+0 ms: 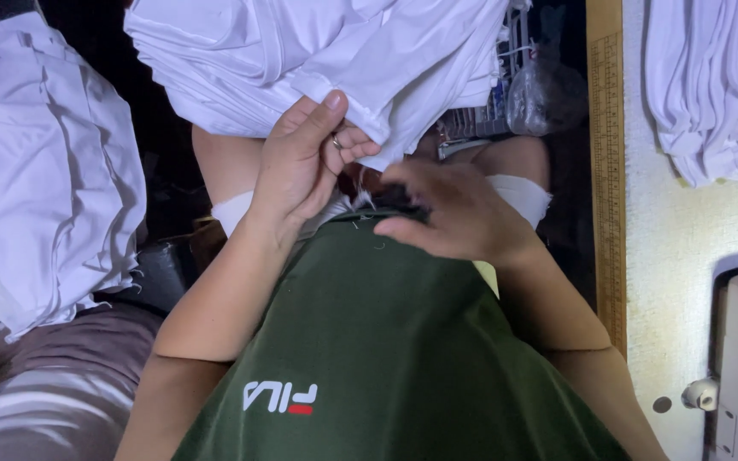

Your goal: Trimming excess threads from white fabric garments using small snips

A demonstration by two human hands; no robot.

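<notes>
A white cloth [335, 51] is draped over the knees, and its lower hem is pinched by the left hand [301, 166], thumb on top and fingers curled beneath the edge. A ring [336, 142] is worn on one of those fingers. The right hand [454, 209] is blurred and held just beside the left, low over the lap at the hem of the green shirt [369, 341]; whether anything is gripped by it cannot be told. A heap of white cloth [40, 162] is seen to the left, another [711, 85] on the table [685, 256] to the right, edged by a wooden ruler [606, 128]
</notes>
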